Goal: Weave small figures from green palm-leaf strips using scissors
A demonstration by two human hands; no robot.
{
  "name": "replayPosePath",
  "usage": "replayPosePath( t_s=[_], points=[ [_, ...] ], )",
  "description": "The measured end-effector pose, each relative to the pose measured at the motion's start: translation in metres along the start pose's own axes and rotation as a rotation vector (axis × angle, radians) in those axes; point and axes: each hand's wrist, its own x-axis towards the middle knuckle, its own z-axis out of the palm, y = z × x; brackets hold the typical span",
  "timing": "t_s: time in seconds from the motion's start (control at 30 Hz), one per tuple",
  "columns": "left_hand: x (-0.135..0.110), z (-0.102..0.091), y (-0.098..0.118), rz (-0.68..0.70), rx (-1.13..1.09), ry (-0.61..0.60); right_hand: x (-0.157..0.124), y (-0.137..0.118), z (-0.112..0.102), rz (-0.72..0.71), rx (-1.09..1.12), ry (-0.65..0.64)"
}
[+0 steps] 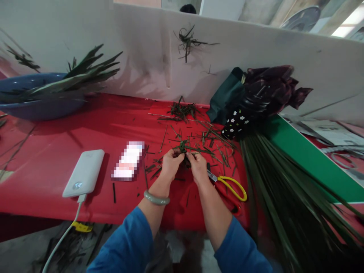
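Note:
Between my two hands is a small piece woven from dark green leaf strips (pixel 182 146), with loose strip ends sticking out of it. My left hand (pixel 171 163) pinches it from the left, thumb against fingers; a pale bangle (pixel 156 198) circles that wrist. On the other side, my right hand (pixel 198 167) has its fingertips closed on the same piece. Yellow-handled scissors (pixel 231 186) lie just right of my right hand, their blades partly hidden by it. Cut leaf scraps (pixel 212 142) are scattered on the red tabletop (pixel 99 131) around both hands.
At the left stand a blue basin (pixel 42 110) holding long leaves, a white power bank (pixel 85 172) with a cable, and a blurred phone (pixel 128 161). Long leaf strips (pixel 284 197) spread over the right side beside dark bags (pixel 261 91). A white partition (pixel 142 53) closes the back.

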Motion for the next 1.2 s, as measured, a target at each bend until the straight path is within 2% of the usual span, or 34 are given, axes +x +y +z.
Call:
replayPosePath(
  t_s=[0.07,0.23,0.43,0.63,0.83,1.07,1.2],
  points=[
    [0.0,0.0,0.0,-0.009,-0.041,-0.006,0.0,-0.003,0.001,0.024,0.041,-0.027],
    [-0.001,0.002,0.001,0.035,-0.113,-0.035,0.0,-0.006,0.004,-0.017,0.075,-0.046],
    [-0.01,-0.008,0.003,0.043,-0.043,-0.014,-0.005,-0.014,0.01,0.015,0.046,-0.043],
    [-0.043,-0.021,0.01,0.04,-0.125,0.019,-0.036,-0.021,0.016,0.003,0.104,-0.048],
    [-0.075,-0.029,0.004,0.017,-0.164,0.03,-0.077,-0.011,0.01,-0.069,0.035,0.04],
    [-0.077,-0.033,-0.005,0.074,-0.047,-0.035,-0.087,-0.005,0.001,-0.078,0.052,0.005],
    [-0.077,-0.03,-0.005,0.083,-0.022,0.012,-0.086,-0.004,0.001,-0.088,-0.003,0.026]
  ],
)
